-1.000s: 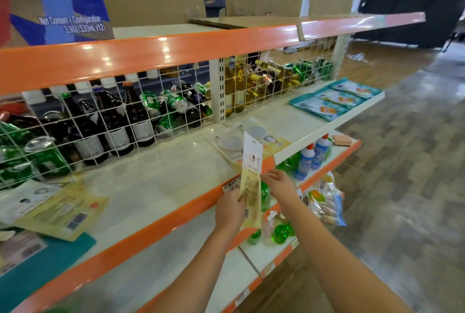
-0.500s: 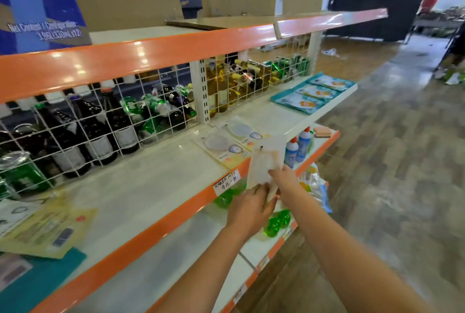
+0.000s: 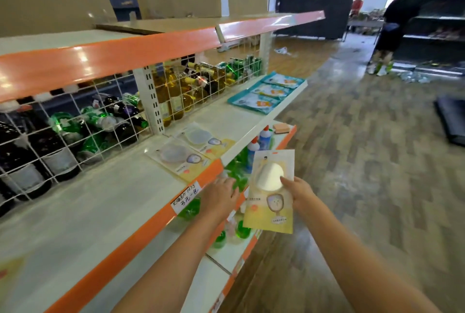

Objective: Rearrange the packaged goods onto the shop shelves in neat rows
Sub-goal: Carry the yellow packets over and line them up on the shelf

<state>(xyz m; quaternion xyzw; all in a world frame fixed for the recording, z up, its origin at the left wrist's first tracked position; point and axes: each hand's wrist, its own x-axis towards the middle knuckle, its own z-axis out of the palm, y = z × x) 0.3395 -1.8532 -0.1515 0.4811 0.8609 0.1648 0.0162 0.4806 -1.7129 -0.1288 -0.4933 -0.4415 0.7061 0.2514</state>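
My right hand pinches a flat yellow packet with a round white pad, held face up in front of the shelf edge. My left hand hovers by the orange shelf lip, fingers relaxed, holding nothing. Two matching yellow packets lie side by side on the white middle shelf, just beyond my left hand. Three teal packets lie in a row at the shelf's far end.
A wire grid backs the shelf, with dark, green and yellow bottles behind it. The lower shelf holds green bottles, glue bottles and a sponge. A person stands at dark shelving across the wooden floor.
The view swung right. My left hand let go of the yellow packet and moved toward the shelf lip. My right hand now holds the packet alone, turned face up.
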